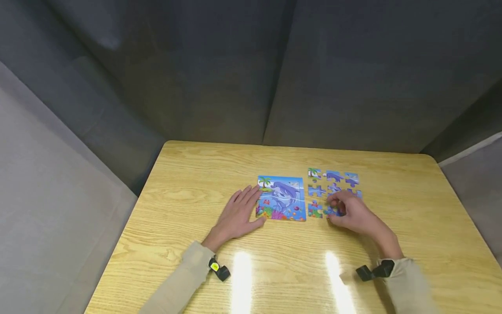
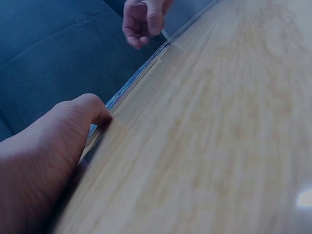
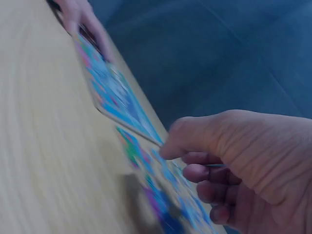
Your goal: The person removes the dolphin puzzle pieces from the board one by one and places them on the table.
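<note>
A dolphin puzzle picture [image 1: 281, 198] lies flat in the middle of the wooden table [image 1: 176, 183]. My left hand [image 1: 239, 213] rests flat beside it, fingers straight, tips touching its left edge; in the left wrist view the left hand [image 2: 48, 156] has its thumb against that edge. Right of the picture, several loose puzzle pieces [image 1: 333, 183] lie in rows. My right hand [image 1: 349, 211] hovers low over the near row, fingers curled, pinching a puzzle piece [image 1: 332, 212]. In the right wrist view the right hand [image 3: 234, 161] sits above blurred pieces [image 3: 161, 195] next to the picture [image 3: 114, 95].
Dark grey padded walls [image 1: 235, 65] enclose the table at the back and sides. Two bright light reflections [image 1: 241, 279] fall on the near tabletop. Small black wrist cameras [image 1: 219, 270] sit at both sleeves.
</note>
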